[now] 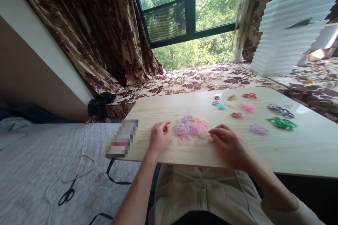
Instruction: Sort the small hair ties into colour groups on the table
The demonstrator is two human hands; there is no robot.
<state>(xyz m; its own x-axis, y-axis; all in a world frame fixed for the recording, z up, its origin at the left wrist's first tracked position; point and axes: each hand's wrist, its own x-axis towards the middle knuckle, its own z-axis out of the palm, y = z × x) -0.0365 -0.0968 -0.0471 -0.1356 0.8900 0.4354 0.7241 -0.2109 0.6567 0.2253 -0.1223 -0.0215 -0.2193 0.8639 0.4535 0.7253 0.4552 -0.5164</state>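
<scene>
A mixed heap of small pastel rubber bands (190, 127), mostly pink with some blue and yellow, lies on the wooden tabletop. My left hand (160, 135) rests at the left side of the heap, fingers curled in toward the thumb; whatever they may hold is too small to make out. At the right edge of the heap my right hand (231, 144) points inward, its thumb and fingers pressed together and slightly blurred. Sorted groups lie to the right: pink bands (247, 107), lilac bands (259, 129), turquoise bands (221, 106) and green hair ties (283, 123).
Farther back are red hair ties (249, 95), yellow ties (232, 97) and dark purple ties (281, 110). A blurred-out box (121, 139) sits at the table's left edge. Scissors (67, 196) and a white cable (79, 158) lie on the bed. A white pleated lampshade (287, 35) stands back right.
</scene>
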